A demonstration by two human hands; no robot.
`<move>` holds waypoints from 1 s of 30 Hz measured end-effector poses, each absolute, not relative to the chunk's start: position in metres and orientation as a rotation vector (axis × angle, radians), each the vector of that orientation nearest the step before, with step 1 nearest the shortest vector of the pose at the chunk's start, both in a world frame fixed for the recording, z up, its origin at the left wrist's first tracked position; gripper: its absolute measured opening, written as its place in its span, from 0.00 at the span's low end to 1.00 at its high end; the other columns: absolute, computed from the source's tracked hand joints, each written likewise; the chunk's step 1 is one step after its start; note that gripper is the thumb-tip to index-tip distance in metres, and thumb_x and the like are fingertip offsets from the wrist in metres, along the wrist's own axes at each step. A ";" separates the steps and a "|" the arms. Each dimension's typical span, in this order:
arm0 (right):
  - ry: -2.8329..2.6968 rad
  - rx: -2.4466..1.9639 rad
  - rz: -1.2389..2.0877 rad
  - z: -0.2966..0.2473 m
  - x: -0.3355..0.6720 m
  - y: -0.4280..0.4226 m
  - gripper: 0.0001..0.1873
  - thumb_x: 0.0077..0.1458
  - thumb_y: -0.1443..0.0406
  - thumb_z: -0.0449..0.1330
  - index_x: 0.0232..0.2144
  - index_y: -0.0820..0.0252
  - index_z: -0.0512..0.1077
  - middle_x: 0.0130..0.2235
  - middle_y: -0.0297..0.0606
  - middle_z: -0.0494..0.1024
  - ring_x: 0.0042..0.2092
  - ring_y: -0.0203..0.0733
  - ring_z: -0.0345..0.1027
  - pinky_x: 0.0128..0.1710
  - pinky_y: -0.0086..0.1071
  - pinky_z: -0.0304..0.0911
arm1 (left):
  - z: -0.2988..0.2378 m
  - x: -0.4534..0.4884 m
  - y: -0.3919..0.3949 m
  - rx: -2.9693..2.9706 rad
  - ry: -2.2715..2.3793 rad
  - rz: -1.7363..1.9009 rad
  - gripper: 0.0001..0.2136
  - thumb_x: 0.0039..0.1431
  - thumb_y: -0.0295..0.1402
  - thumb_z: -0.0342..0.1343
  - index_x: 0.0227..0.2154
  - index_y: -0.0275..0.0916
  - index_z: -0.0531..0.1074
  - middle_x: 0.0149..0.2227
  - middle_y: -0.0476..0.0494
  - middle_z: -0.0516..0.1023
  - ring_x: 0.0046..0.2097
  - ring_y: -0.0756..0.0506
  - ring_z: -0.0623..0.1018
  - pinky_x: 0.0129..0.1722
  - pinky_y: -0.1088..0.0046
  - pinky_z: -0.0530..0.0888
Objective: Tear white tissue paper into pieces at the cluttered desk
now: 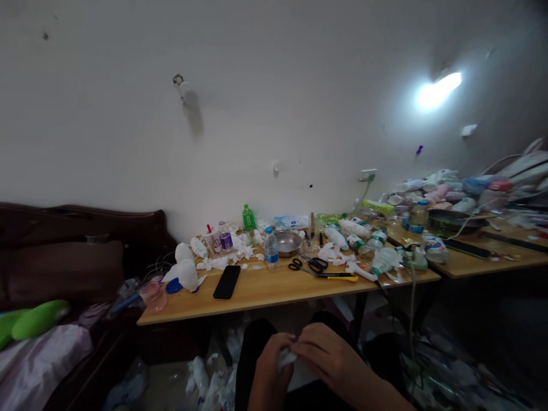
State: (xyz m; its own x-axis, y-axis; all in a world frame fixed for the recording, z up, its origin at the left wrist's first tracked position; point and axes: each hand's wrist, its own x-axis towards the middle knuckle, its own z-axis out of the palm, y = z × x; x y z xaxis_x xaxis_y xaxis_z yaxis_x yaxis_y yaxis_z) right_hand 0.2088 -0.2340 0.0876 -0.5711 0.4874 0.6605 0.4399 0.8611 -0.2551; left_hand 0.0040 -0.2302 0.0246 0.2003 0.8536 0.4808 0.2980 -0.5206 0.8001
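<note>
My left hand [270, 359] and my right hand [325, 353] meet over my lap at the bottom of the view. Between their fingers they pinch a small white crumpled piece [286, 358], which looks like tissue or plastic. My dark trousers [252, 342] show below the hands. Both hands are well in front of the wooden table [257, 294] and touch nothing on it.
The table carries a black phone [226, 281], black scissors [309, 265], a yellow-handled cutter [340, 278], a metal bowl [287, 242], a water bottle [271, 249], a green bottle [248, 218] and white scraps. A second cluttered table [479, 260] stands right. A dark sofa [64, 262] sits left. Litter covers the floor.
</note>
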 end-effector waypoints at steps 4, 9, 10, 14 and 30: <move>-2.194 -0.649 0.077 0.094 0.212 -0.245 0.13 0.68 0.74 0.53 0.47 0.57 0.75 0.42 0.38 0.78 0.45 0.42 0.69 0.48 0.37 0.67 | 0.035 -0.003 -0.234 2.184 1.079 1.571 0.16 0.53 0.20 0.58 0.40 0.46 0.79 0.43 0.44 0.84 0.45 0.43 0.83 0.46 0.68 0.79; -2.018 -0.668 0.490 0.077 0.198 -0.276 0.14 0.62 0.71 0.58 0.48 0.56 0.77 0.42 0.41 0.80 0.42 0.43 0.71 0.45 0.36 0.67 | 0.048 -0.016 -0.244 2.532 0.966 1.811 0.23 0.56 0.21 0.61 0.52 0.48 0.75 0.47 0.44 0.84 0.50 0.42 0.81 0.52 0.62 0.76; -1.951 -0.705 0.718 0.071 0.192 -0.281 0.11 0.61 0.68 0.60 0.45 0.55 0.78 0.41 0.41 0.80 0.41 0.44 0.72 0.44 0.36 0.67 | 0.052 -0.017 -0.246 2.583 0.949 1.824 0.23 0.56 0.21 0.60 0.54 0.47 0.74 0.47 0.43 0.84 0.50 0.42 0.81 0.52 0.62 0.76; -1.625 -0.857 1.224 0.060 0.169 -0.289 0.20 0.65 0.49 0.56 0.45 0.58 0.75 0.33 0.38 0.77 0.32 0.39 0.69 0.31 0.30 0.65 | 0.071 -0.013 -0.254 2.742 0.912 1.819 0.19 0.59 0.23 0.59 0.53 0.43 0.74 0.46 0.40 0.84 0.50 0.42 0.81 0.52 0.61 0.76; -0.908 -0.991 1.464 0.095 0.176 -0.275 0.24 0.53 0.46 0.69 0.33 0.62 0.76 0.28 0.31 0.71 0.30 0.35 0.60 0.31 0.28 0.58 | 0.067 0.008 -0.256 2.790 1.086 1.925 0.16 0.63 0.26 0.56 0.51 0.46 0.74 0.48 0.39 0.82 0.53 0.40 0.79 0.53 0.59 0.74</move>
